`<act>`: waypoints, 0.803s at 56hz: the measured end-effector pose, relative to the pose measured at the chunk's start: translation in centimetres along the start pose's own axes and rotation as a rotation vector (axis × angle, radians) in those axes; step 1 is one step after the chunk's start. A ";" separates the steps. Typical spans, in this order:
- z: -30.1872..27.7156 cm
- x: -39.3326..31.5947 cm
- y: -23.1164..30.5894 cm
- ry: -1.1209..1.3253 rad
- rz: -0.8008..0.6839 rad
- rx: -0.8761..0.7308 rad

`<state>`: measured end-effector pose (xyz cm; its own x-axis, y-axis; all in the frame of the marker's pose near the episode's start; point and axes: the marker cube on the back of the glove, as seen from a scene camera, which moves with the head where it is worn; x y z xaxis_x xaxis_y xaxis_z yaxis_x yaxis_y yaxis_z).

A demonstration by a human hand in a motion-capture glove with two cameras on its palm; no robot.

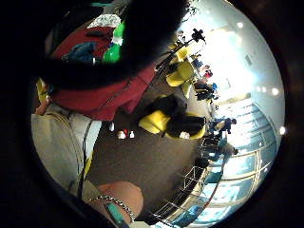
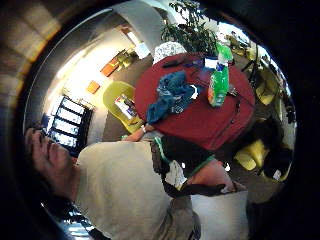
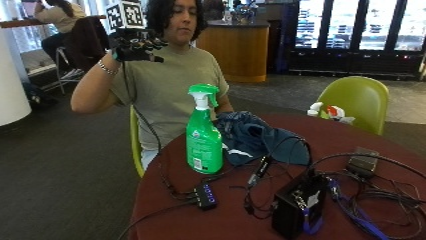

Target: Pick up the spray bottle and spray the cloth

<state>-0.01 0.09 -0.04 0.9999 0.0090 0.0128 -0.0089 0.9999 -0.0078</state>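
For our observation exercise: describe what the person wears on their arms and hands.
The right hand wears a black glove with teal trim at the wrist. A silver beaded bracelet circles that wrist. Short olive-beige sleeves leave the forearms bare. The other hand is hidden behind the table.

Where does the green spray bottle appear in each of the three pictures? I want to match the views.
Outside view: the spray bottle stands upright on the red table, just beside the blue cloth.
Thumb side palm view: the bottle stands on the red table, apart from the cloth.
Little finger side palm view: only a green part shows past the glove, on the table.
Shared landmark: the round red table.
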 end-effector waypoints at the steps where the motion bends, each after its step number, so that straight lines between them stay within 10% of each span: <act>1: 0.0 0.0 0.0 -0.001 0.002 0.000; 26: 2.6 1.6 -0.8 -0.121 0.078 -0.080; 45: 9.6 0.9 -1.2 -0.817 0.265 0.014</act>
<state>0.78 -1.06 9.55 0.6420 0.2394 0.7284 -0.2465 0.9640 -0.0996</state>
